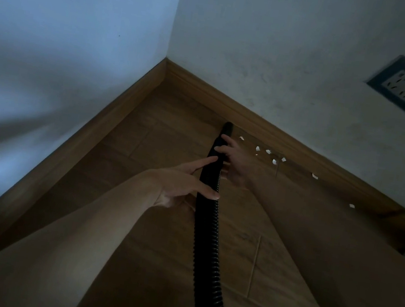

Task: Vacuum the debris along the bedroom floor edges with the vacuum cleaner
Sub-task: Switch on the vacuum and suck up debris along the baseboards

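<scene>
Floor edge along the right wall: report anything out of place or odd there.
Small white scraps lie scattered on the brown wooden floor beside the wooden skirting board, just right of the black ribbed vacuum hose. Nothing else stands out.

Black ribbed hose [205, 245] tip at baseboard [265, 125]; white scraps [268, 151] beside.

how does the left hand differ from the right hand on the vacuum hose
Hold: the right hand curls its fingers round the hose; the left hand lays straight fingers against it.
Place: the right hand sits near the hose's far end, by the skirting board; the left hand is farther back, on the ribbed part.
Light: the left hand looks paler; the right hand lies in shadow.
Both touch the same black hose.
</scene>
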A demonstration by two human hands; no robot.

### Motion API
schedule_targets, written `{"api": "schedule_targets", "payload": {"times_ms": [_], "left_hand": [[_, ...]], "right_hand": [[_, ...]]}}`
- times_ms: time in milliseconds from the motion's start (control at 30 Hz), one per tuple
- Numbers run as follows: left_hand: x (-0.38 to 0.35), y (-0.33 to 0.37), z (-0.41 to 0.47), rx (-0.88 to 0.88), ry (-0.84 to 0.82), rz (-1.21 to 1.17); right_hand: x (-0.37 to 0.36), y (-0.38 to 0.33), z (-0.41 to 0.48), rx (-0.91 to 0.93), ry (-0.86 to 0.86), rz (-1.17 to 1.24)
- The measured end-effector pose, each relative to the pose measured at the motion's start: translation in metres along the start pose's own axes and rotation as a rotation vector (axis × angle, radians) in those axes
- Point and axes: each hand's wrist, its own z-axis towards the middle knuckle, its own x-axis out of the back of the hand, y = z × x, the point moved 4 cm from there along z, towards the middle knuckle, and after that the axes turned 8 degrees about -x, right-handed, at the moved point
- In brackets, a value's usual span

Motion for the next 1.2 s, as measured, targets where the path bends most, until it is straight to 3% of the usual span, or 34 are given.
{"api": "schedule_targets", "payload": {"times_ms": [667,1200], "left_hand": [[-0.019,-0.004,0.01,0.066,-0.13,0.131],[0.004,0.002,-0.013,0.012,-0.019,0.084]], "right_hand": [[0.035,0.027,-0.015,0.014,0.031,0.132],[-0.008,0.011,-0.011,0.034,-0.025,0.117]]}}
